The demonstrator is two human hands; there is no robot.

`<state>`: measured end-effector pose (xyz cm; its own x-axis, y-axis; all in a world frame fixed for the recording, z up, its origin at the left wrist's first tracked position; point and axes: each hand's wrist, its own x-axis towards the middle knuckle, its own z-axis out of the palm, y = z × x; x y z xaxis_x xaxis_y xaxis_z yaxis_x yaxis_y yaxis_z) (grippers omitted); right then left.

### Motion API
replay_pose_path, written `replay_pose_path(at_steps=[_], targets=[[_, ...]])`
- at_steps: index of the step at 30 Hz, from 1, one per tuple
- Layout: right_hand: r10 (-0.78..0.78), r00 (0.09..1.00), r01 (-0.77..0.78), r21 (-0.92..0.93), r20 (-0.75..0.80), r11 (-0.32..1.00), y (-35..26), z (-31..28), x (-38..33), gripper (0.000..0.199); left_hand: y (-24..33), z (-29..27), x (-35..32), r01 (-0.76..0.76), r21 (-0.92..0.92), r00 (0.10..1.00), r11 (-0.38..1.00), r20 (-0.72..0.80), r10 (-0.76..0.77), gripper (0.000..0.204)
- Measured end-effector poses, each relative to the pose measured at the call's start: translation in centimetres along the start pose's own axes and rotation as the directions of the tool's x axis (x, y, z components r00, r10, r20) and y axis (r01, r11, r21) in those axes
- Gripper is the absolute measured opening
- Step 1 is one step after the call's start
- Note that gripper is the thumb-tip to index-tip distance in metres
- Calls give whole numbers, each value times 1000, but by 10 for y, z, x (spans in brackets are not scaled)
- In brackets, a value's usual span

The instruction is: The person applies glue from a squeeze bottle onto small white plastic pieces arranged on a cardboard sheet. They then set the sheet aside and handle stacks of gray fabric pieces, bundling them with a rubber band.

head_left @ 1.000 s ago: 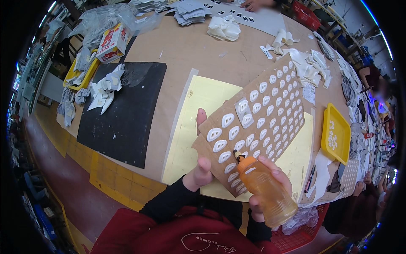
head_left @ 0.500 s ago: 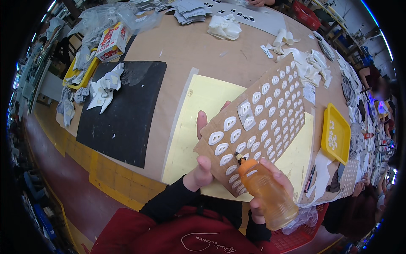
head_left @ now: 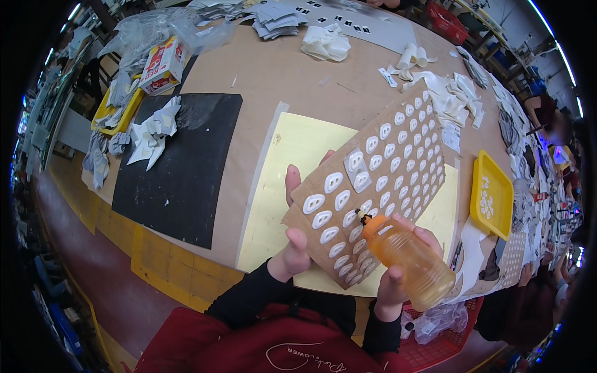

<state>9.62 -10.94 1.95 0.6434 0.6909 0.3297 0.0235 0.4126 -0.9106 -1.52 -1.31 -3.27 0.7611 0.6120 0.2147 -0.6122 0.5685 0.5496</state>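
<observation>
My left hand (head_left: 293, 256) grips the left edge of a brown cardboard sheet (head_left: 296, 214), thumb at the near side and fingertips showing past the far edge. The sheet is tilted above a pale yellow board (head_left: 292, 140). Rows of white oval pieces (head_left: 333, 182), with small holes in them, cover its face. A separate greyish patch bearing two ovals lies near its upper left. In my right hand (head_left: 392, 287) is a squeeze bottle (head_left: 415, 264) of amber liquid with an orange cap. Its dark-tipped nozzle points at the ovals; whether it touches one I cannot tell.
A black mat (head_left: 177, 180) carries a white fabric heap (head_left: 152, 133) at left. Yellow trays stand at far left (head_left: 130, 110) and at right (head_left: 507, 217), the latter with small white pieces. White fabric scraps (head_left: 457, 102) lie behind. A red basket (head_left: 435, 359) sits below the table edge.
My right hand has moved the bottle up and to the right, its nozzle now over other ovals. The cardboard sheet has barely shifted in my left hand.
</observation>
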Motion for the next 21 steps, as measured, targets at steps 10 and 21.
replay_pose_path(at_steps=[10,21], targets=[[16,1000,-15,-27,19,1000,-3,-6,-8,74,1,1,0,2,14,1000,1000,-4,-2,102],[-38,989,21,-114,-146,993,6,4,7,77,8,9,9,-138,113,990,984,-28,142,101]])
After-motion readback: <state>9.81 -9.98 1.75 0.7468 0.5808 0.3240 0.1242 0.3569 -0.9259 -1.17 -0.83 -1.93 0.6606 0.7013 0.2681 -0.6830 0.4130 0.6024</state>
